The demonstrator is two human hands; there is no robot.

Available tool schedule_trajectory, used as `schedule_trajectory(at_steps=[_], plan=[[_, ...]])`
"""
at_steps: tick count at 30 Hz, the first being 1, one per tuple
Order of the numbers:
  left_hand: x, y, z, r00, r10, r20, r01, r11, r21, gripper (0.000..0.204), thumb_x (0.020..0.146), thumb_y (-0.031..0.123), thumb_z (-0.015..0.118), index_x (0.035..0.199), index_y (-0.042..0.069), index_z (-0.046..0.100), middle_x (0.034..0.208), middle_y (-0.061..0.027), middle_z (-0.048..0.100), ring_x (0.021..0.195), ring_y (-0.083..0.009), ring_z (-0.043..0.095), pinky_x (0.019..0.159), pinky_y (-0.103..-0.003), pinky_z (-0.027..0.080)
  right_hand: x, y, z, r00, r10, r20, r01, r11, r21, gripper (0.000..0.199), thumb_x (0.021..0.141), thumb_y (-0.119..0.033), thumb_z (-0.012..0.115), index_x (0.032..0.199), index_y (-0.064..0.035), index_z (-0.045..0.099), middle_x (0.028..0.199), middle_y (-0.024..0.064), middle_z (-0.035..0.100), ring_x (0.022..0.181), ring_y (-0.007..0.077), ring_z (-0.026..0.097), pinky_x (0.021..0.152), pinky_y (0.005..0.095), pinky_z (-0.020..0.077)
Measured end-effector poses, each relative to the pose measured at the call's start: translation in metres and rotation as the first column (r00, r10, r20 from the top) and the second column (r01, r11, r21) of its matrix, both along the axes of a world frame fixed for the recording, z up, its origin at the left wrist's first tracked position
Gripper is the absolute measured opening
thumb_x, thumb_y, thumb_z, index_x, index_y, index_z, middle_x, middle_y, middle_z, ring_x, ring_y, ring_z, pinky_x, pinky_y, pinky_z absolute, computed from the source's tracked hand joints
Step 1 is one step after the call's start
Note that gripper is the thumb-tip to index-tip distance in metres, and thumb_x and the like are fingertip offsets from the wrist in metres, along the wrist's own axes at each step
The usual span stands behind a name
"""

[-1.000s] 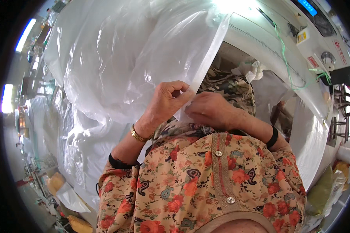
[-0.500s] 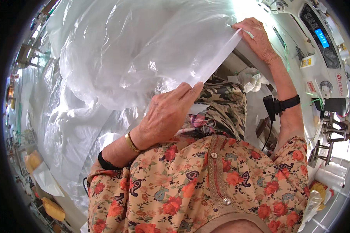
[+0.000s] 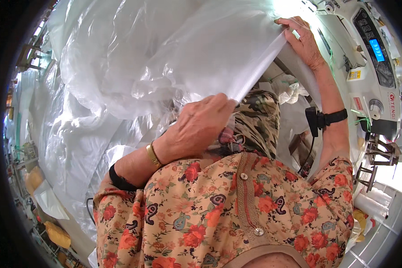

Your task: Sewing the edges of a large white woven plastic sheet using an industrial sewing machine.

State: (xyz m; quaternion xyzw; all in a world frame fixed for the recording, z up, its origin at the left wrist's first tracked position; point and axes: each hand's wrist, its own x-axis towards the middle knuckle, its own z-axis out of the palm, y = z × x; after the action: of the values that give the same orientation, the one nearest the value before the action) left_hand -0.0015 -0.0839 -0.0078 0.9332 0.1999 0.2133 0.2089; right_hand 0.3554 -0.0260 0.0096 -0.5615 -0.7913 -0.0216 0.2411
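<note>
A large sheet of clear plastic film [image 3: 165, 58] is spread in front of me, its folded edge running from my lap up to the right. My left hand [image 3: 201, 127] pinches the near end of that edge close to my body. My right hand [image 3: 301, 38] is stretched out far ahead, gripping the far end of the same edge beside the white sewing machine [image 3: 366, 58]. The edge is pulled taut between the two hands.
The sewing machine has a blue lit display [image 3: 376, 49] on the right. More crumpled clear plastic [image 3: 71, 134] piles to the left. A patterned cloth [image 3: 259, 120] covers my lap. Yellow bundles [image 3: 58, 234] lie on the floor at lower left.
My right hand left the spot next to my left hand and slid far up along the plastic edge to the machine. The left hand stayed near my body, holding the edge.
</note>
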Motion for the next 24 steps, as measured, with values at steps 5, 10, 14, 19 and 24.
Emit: schedule_trajectory(at_steps=[5, 10, 14, 19, 24], plan=[[0.037, -0.003, -0.001, 0.931, -0.339, -0.137, 0.355, 0.927, 0.122, 0.017, 0.079, 0.008, 0.06, 0.093, -0.002, 0.059, 0.082, -0.0084, 0.051, 0.073, -0.0221, 0.063, 0.057, -0.031, 0.055, 0.004, 0.009, -0.007, 0.979, -0.147, 0.139, 0.128, 0.983, 0.135, 0.033, 0.083, -0.016, 0.053, 0.115, -0.0132, 0.062, 0.105, 0.0083, 0.061, 0.108, 0.0249, 0.053, 0.101, 0.0408, 0.0354], [0.072, -0.011, 0.001, 0.87, -0.487, -0.083, 0.492, 0.843, 0.219, 0.006, 0.072, 0.009, 0.062, 0.068, 0.006, 0.059, 0.087, -0.0068, 0.056, 0.078, -0.02, 0.065, 0.061, -0.035, 0.054, 0.014, 0.008, -0.014, 0.926, -0.371, 0.07, 0.344, 0.905, 0.25, 0.029, 0.081, -0.019, 0.054, 0.108, -0.0087, 0.061, 0.111, 0.0104, 0.059, 0.11, 0.0274, 0.053, 0.098, 0.0425, 0.0382], [0.083, -0.006, -0.025, 0.823, -0.563, 0.072, 0.528, 0.806, 0.268, 0.005, 0.07, 0.01, 0.062, 0.072, 0.007, 0.059, 0.085, -0.0054, 0.055, 0.077, -0.0199, 0.064, 0.061, -0.035, 0.053, 0.016, 0.002, -0.013, 0.854, -0.507, 0.112, 0.477, 0.851, 0.219, 0.027, 0.081, -0.024, 0.057, 0.099, -0.0044, 0.063, 0.102, 0.0133, 0.062, 0.105, 0.029, 0.057, 0.089, 0.0431, 0.0457], [0.057, 0.015, -0.004, 0.881, -0.45, -0.142, 0.47, 0.865, 0.175, 0.008, 0.072, 0.008, 0.061, 0.077, 0.005, 0.056, 0.077, -0.0075, 0.052, 0.07, -0.0233, 0.061, 0.057, -0.036, 0.052, 0.006, -0.006, 0.0, 0.795, -0.593, 0.123, 0.573, 0.803, 0.165, 0.026, 0.083, -0.025, 0.056, 0.096, -0.0035, 0.063, 0.093, 0.0133, 0.063, 0.099, 0.0316, 0.058, 0.087, 0.0461, 0.0458], [0.036, 0.036, 0.01, 0.9, -0.346, -0.265, 0.418, 0.856, 0.304, 0.009, 0.073, 0.007, 0.061, 0.073, 0.004, 0.053, 0.074, -0.0084, 0.05, 0.066, -0.0242, 0.059, 0.054, -0.036, 0.05, -0.002, -0.02, 0.015, 0.806, -0.583, 0.108, 0.57, 0.812, 0.125, 0.036, 0.091, -0.035, 0.055, 0.107, -0.0031, 0.063, 0.101, 0.0131, 0.063, 0.105, 0.0296, 0.058, 0.093, 0.045, 0.0441]])
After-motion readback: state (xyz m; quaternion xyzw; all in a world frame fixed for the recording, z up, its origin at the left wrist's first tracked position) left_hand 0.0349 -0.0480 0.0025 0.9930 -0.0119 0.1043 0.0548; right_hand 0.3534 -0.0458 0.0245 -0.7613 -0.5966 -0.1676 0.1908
